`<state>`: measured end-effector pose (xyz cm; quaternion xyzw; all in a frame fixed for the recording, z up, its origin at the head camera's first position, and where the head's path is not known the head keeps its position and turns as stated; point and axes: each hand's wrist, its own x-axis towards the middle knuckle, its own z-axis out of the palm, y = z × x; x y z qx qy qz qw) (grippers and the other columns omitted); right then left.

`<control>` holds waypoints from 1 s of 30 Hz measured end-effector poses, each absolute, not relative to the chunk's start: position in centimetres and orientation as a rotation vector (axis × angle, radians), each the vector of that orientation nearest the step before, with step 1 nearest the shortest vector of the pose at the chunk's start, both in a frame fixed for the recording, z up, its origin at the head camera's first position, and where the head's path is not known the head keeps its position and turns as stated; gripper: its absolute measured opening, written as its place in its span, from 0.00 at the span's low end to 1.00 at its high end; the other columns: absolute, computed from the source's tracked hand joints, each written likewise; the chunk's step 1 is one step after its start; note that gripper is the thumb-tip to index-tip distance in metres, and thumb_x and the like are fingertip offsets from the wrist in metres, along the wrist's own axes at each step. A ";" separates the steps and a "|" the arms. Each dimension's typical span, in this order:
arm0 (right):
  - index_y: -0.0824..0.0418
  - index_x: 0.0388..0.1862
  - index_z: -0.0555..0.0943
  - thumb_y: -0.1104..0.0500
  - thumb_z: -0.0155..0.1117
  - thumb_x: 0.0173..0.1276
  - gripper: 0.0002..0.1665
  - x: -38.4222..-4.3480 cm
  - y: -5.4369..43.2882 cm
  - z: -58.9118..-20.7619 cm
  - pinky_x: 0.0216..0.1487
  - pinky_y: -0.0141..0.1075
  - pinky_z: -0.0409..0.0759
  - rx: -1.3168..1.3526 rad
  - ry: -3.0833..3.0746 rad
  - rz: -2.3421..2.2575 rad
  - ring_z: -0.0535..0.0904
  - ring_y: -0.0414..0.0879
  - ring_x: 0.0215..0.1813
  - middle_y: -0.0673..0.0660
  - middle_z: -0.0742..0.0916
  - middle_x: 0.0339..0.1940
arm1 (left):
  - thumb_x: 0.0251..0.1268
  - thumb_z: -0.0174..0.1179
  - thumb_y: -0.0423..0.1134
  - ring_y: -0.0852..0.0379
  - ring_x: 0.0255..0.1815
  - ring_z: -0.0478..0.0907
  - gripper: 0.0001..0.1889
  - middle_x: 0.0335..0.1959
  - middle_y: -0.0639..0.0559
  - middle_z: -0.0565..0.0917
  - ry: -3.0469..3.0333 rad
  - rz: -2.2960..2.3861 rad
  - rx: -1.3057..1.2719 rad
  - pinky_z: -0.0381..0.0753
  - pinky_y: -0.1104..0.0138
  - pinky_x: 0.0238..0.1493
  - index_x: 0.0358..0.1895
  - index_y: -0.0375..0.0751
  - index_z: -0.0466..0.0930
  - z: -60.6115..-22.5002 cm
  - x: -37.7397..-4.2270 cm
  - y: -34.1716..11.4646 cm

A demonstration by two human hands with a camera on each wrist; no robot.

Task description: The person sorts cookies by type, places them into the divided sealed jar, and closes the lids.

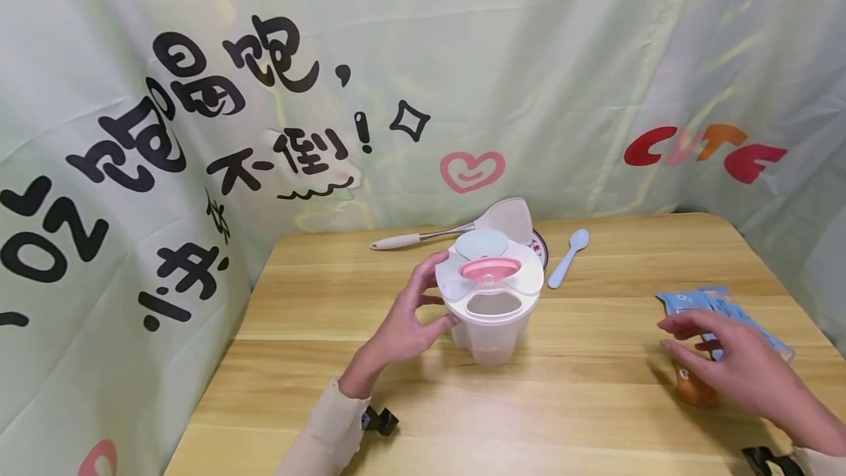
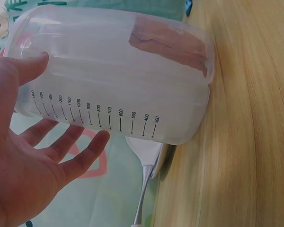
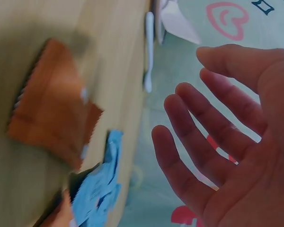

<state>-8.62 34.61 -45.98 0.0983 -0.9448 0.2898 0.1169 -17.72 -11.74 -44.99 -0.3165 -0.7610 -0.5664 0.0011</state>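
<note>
A translucent storage canister (image 1: 492,340) with a white lid stands on the table, one pink flap raised beside a lid opening. My left hand (image 1: 413,314) grips it near the top, thumb on the near side and fingers reaching round the other. Black graduation marks run along its wall in the left wrist view, where a brown packet (image 2: 170,45) shows through the plastic near the base. My right hand (image 1: 734,358) hovers with loosely bent fingers and holds nothing. Close to it lie a brown packet (image 3: 52,104) and blue packets (image 3: 99,189).
Behind the canister lies a spatula (image 1: 509,220) with a pale handle, overlapping a patterned dish (image 1: 540,247). A light-blue spoon (image 1: 568,259) lies to their right. A printed cloth (image 1: 542,94) hangs behind the wooden table (image 1: 304,314).
</note>
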 end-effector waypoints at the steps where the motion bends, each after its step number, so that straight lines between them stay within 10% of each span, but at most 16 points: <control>1: 0.59 0.46 0.90 0.68 0.86 0.57 0.19 -8.5 34.9 -46.2 0.30 0.24 0.83 0.309 -2.751 0.835 0.77 0.17 0.41 0.55 0.93 0.40 | 0.67 0.73 0.29 0.43 0.71 0.79 0.50 0.80 0.46 0.74 -2.390 -1.778 -0.996 0.91 0.52 0.64 0.87 0.57 0.56 -45.0 -17.7 -11.7; 30: 0.54 0.47 0.92 0.58 0.87 0.60 0.17 -6.9 37.8 -48.1 0.39 0.29 0.85 0.292 -3.016 0.615 0.78 0.20 0.43 0.50 0.93 0.46 | 0.68 0.72 0.29 0.43 0.71 0.79 0.50 0.80 0.46 0.73 -2.379 -1.781 -0.993 0.89 0.51 0.64 0.88 0.57 0.54 -45.2 -17.5 -11.6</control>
